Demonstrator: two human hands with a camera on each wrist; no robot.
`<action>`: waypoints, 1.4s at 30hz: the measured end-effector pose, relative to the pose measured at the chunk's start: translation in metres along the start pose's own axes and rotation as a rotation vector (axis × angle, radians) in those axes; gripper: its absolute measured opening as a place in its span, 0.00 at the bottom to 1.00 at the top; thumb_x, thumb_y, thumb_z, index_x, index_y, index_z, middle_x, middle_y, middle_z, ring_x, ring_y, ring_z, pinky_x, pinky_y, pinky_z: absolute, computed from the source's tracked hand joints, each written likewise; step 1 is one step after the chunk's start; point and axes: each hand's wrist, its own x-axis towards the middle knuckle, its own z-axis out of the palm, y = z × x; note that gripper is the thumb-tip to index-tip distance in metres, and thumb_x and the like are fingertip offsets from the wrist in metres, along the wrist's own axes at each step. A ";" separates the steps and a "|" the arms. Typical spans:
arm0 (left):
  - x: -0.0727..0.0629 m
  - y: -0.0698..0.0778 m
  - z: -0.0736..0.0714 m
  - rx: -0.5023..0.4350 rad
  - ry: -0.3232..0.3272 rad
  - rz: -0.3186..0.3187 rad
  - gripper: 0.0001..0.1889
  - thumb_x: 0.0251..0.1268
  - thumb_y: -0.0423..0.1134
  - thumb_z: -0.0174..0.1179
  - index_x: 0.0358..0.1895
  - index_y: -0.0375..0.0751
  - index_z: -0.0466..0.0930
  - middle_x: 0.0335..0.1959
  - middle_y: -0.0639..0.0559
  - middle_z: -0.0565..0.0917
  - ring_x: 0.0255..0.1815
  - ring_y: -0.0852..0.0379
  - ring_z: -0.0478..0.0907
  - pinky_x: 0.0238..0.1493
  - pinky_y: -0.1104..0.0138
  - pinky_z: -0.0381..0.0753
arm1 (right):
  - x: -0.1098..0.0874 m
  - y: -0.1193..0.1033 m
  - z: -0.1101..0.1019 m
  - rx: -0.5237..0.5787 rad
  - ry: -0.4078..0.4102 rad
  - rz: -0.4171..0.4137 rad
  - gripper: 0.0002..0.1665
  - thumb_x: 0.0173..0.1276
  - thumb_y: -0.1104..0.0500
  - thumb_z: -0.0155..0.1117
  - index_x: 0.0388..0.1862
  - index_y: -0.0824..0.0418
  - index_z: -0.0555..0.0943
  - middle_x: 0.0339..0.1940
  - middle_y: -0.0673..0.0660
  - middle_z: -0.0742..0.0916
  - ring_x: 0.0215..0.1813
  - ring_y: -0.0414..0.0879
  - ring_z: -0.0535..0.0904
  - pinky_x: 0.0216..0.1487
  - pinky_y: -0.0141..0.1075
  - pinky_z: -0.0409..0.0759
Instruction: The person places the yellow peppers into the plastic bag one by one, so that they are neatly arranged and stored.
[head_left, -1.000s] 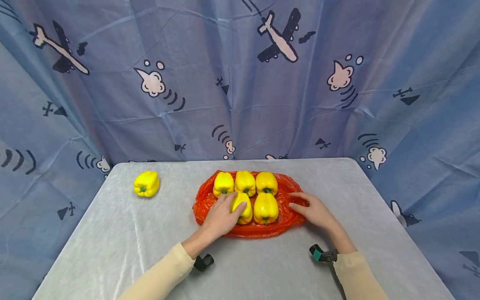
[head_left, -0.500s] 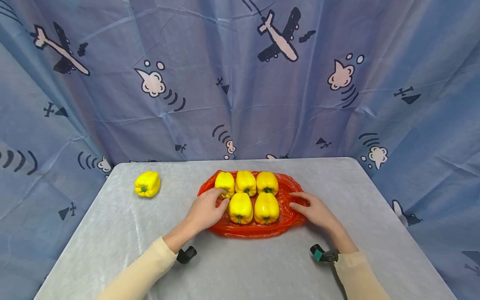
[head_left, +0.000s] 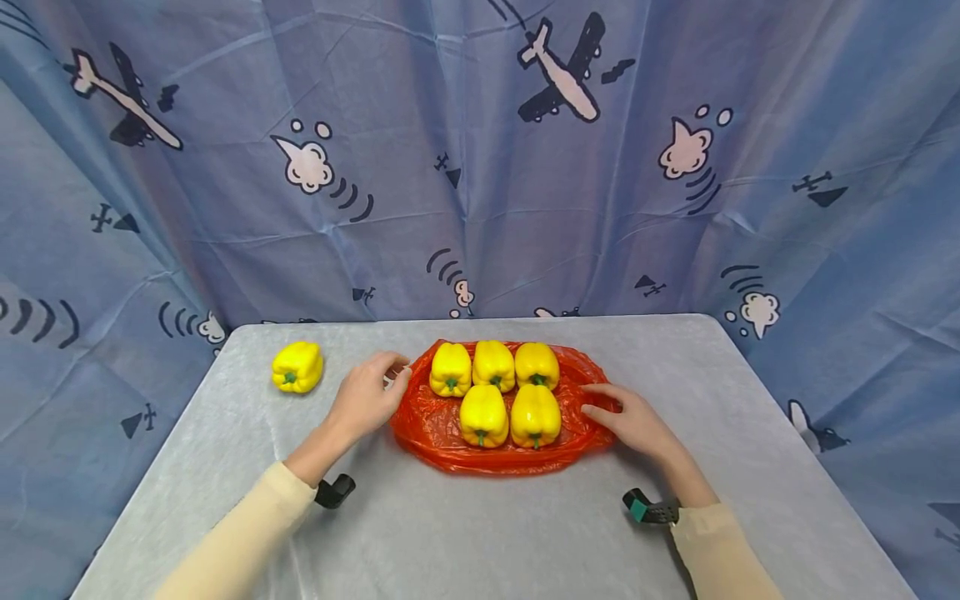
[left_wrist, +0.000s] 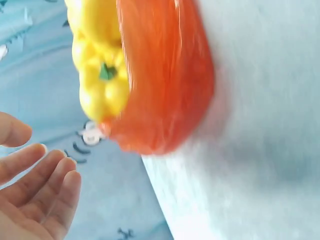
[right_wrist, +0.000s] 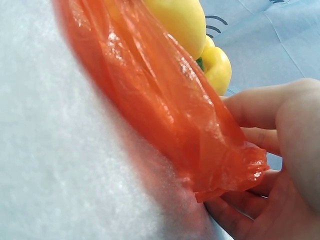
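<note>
Five or so is not needed to tell the group: several yellow bell peppers (head_left: pixel 483 415) sit in two rows inside a spread red plastic bag (head_left: pixel 442 457), which stands low on the table. At the bag's left end, my left hand (head_left: pixel 367 396) is in the air with relaxed, slightly bent fingers and holds nothing; the left wrist view shows the fingers (left_wrist: pixel 47 185) apart from the bag. My right hand (head_left: pixel 630 421) holds the bag's right end, its thumb and fingers around the gathered plastic (right_wrist: pixel 225 160). One more yellow bell pepper (head_left: pixel 297 367) lies alone at the far left.
A pale grey cloth covers the table (head_left: pixel 465 533). Behind it and at both sides hangs a blue curtain (head_left: pixel 480 167) with a printed airplane pattern. A black wrist camera mount (head_left: pixel 335 492) sits at the left wrist, another black mount (head_left: pixel 648 508) at the right.
My left hand has let go of the front-left pepper in the bag and moved left, past the bag's rim. The right hand stays at the bag's right end.
</note>
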 end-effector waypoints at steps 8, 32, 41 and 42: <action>0.007 -0.026 -0.025 0.000 0.070 -0.039 0.12 0.72 0.36 0.59 0.50 0.32 0.84 0.45 0.39 0.85 0.45 0.44 0.81 0.47 0.52 0.82 | 0.000 0.000 -0.001 0.000 0.003 -0.007 0.29 0.74 0.50 0.64 0.68 0.63 0.77 0.69 0.70 0.76 0.71 0.70 0.67 0.70 0.67 0.61; 0.008 -0.105 -0.073 0.149 0.166 -0.255 0.20 0.76 0.42 0.54 0.59 0.29 0.78 0.57 0.31 0.75 0.57 0.33 0.72 0.57 0.40 0.70 | 0.000 0.003 0.000 0.015 -0.012 0.021 0.30 0.75 0.48 0.63 0.68 0.62 0.77 0.70 0.70 0.76 0.69 0.67 0.69 0.69 0.66 0.64; 0.003 -0.129 -0.080 0.117 0.096 -0.334 0.26 0.77 0.46 0.53 0.64 0.26 0.73 0.61 0.27 0.71 0.62 0.30 0.66 0.63 0.39 0.65 | 0.000 0.002 0.001 0.018 -0.014 0.039 0.30 0.75 0.48 0.62 0.69 0.61 0.76 0.71 0.70 0.75 0.70 0.67 0.68 0.69 0.66 0.64; 0.003 -0.131 -0.080 0.106 0.082 -0.349 0.27 0.77 0.47 0.53 0.65 0.26 0.72 0.62 0.26 0.70 0.63 0.29 0.65 0.64 0.38 0.64 | -0.001 0.002 0.001 0.019 -0.015 0.040 0.30 0.75 0.48 0.62 0.69 0.61 0.76 0.71 0.70 0.75 0.70 0.67 0.68 0.69 0.66 0.64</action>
